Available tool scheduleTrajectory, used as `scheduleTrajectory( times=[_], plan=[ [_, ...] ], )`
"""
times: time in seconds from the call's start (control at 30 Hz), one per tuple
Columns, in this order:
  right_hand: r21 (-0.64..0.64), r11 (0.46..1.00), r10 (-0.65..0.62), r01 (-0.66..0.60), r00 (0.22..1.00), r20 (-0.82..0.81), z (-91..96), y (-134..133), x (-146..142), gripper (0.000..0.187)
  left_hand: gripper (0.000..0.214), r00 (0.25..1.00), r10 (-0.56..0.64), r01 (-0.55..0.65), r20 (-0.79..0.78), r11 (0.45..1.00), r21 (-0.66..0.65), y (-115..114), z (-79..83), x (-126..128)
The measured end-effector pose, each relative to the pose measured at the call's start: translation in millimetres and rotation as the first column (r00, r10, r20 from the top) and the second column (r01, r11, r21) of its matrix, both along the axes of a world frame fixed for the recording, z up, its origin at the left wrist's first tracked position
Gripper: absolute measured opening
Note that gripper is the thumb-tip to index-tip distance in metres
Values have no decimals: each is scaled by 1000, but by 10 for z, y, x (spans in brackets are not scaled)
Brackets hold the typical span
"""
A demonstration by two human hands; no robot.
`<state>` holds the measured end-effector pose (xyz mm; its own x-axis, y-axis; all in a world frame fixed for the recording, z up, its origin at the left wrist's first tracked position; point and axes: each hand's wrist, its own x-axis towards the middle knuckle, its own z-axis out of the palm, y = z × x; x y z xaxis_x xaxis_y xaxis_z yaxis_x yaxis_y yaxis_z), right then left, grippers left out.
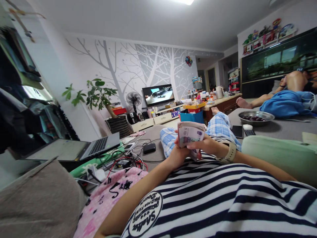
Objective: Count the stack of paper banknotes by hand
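With my right hand I held the stack of banknotes low on the right, thumb pressed on its front, while my left hand curled round its low left, so it stuck up above both, long side unclear.

Laptop left of the banknotes; phone, remote and bowl right, on the sofa; television beyond.

Grey sofa, bowl, phone, remote on it
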<state>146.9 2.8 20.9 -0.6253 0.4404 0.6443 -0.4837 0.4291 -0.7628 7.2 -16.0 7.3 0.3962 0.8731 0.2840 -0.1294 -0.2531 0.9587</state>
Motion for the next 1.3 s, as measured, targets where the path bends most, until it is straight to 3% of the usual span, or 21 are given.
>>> scheduleTrajectory(
  times=[0.17, 0.3, 0.43, 0.57, 0.7, 0.9, 1.0, 1.07, 1.13, 1.17, 1.2, 1.23, 1.27, 1.3],
  plan=[
    [-157, 987, 39, -29, 997, 64, 43, 182, -64, 56, 22, 995, 40, -37, 89, 999, -25, 68, -28, 85],
    [-217, 976, 28, -21, 999, 29, 57, 259, -109, 58, 34, 981, 73, -62, 180, 996, -67, 108, -77, 99],
    [-289, 956, 47, -42, 999, 12, 17, 280, -94, 53, 39, 990, -80, 99, 112, 979, -179, 129, -90, 56],
    [-319, 948, -6, 14, 1000, 27, -68, 257, -20, 42, 41, 974, -213, 224, 72, 953, -205, 149, -97, 19],
    [-250, 967, -31, 53, 995, 91, -133, 186, 39, 37, 40, 955, -296, 285, -32, 939, -190, 135, -102, -46],
    [-92, 996, 32, -9, 968, 250, -247, 205, 79, 38, 30, 907, -339, 313, -250, 940, -139, 51, -38, -156],
    [-1, 1000, -22, 23, 970, 242, -252, 236, 83, 46, 20, 911, -301, 306, -283, 952, -28, 36, 21, -126],
    [98, 989, -129, 115, 980, 153, -195, 217, 103, 56, 18, 922, -280, 300, -267, 953, 35, 43, 70, -105],
    [241, 919, -304, 311, 950, -67, -103, 160, 155, 70, 24, 937, -247, 264, -246, 964, 36, 57, 129, -119],
    [303, 841, -413, 448, 894, -175, -53, 118, 190, 76, 27, 943, -210, 226, -260, 974, 33, 65, 162, -142],
    [367, 713, -517, 597, 802, -300, -6, 69, 227, 80, 27, 946, -142, 166, -293, 984, 58, 73, 195, -174],
    [435, 540, -600, 721, 692, -401, 36, 15, 259, 80, 25, 926, -41, 96, -374, 987, 131, 79, 227, -213],
    [518, 346, -661, 782, 596, -457, 69, -42, 281, 75, 22, 883, 101, 22, -458, 967, 255, 81, 257, -252],
    [622, 172, -689, 764, 545, -478, 93, -98, 289, 65, 23, 810, 271, -45, -520, 913, 406, 78, 283, -288]
  ],
)
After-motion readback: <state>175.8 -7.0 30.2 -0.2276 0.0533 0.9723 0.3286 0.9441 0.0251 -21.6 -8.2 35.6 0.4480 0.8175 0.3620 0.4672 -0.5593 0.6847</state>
